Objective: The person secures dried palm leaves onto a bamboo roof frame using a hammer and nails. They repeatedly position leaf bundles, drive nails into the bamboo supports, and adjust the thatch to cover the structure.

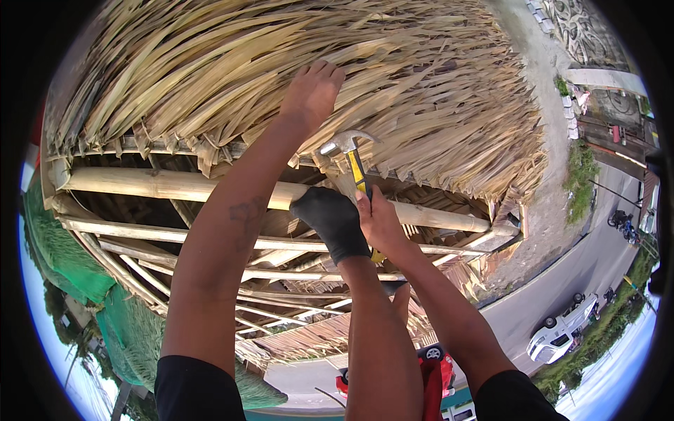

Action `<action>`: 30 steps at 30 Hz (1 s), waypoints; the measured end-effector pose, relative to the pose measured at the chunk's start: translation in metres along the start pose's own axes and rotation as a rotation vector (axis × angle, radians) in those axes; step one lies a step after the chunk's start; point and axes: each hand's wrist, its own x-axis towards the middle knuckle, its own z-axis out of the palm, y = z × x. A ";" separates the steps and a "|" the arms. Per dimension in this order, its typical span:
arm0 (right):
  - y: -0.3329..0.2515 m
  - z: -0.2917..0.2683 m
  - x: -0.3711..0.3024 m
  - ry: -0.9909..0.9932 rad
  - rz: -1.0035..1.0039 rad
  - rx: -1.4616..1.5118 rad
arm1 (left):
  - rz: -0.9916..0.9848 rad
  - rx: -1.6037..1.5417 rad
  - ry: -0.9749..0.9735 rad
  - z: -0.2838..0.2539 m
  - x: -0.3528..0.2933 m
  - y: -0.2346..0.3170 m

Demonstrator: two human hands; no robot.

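Observation:
My left hand (314,91) lies against the dried palm-leaf thatch (435,119), its fingers curled down and close together. The fingertips are hidden, so what they grip cannot be made out. Lower and to the right, my right hand (381,223) is closed around the yellow-and-black handle of a claw hammer (357,168). The hammer's metal head points up, just over the thatch's lower fringe. Between my arms, my foot in a black sock (328,219) rests on a thick bamboo pole (147,184).
Below the thatch runs an open frame of thinner bamboo poles (175,234) with gaps between them. Green netting (126,330) covers thatch at the left. Far below on the right lie a road (519,309), a white vehicle (562,330) and a motorcycle (623,224). A red vehicle (446,368) shows below.

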 end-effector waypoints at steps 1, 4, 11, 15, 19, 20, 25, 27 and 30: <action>0.000 0.000 0.000 0.008 -0.010 0.006 | 0.166 0.166 -0.013 0.011 0.006 -0.001; 0.002 -0.001 0.003 0.003 0.008 -0.034 | 0.127 0.313 -0.356 0.038 0.006 0.001; -0.044 -0.059 -0.017 -0.080 0.035 -0.097 | 0.185 0.213 -0.080 0.051 -0.007 -0.005; -0.084 -0.077 -0.053 0.215 -0.128 0.292 | 0.096 0.120 -0.187 0.056 -0.011 0.000; -0.091 -0.025 -0.021 0.232 -0.161 -0.031 | 0.109 0.039 -0.068 0.054 -0.015 0.002; -0.090 -0.019 -0.009 -0.009 0.054 -0.205 | 0.128 0.088 -0.069 0.052 -0.015 0.002; -0.088 -0.058 -0.028 0.128 -0.071 0.169 | 0.138 0.202 -0.137 0.045 -0.010 -0.001; -0.084 -0.061 -0.041 0.227 -0.164 0.527 | 0.113 0.159 -0.186 0.044 -0.011 0.001; -0.060 -0.028 -0.030 0.192 -0.306 0.393 | 0.091 0.118 -0.192 0.043 -0.016 0.005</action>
